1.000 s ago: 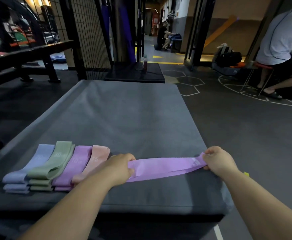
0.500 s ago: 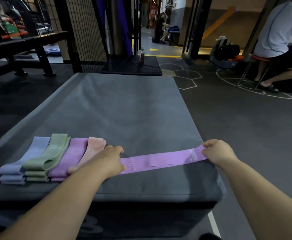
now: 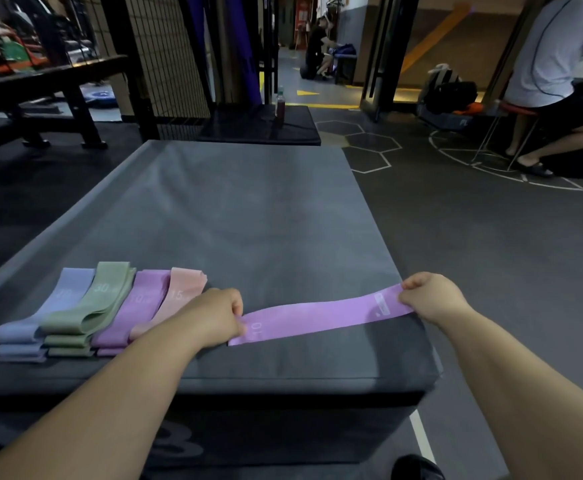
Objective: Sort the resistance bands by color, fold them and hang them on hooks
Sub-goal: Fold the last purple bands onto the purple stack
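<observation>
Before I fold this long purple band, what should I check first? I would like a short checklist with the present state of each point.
1. The left hand grips one end of the band: ok.
2. The right hand grips the other end: ok.
3. The band is stretched over the box without a twist: ok.
4. The purple stack lies sorted between the green stack and the pink stack: ok.
5. The hooks are within reach: cannot tell, none in view.
</observation>
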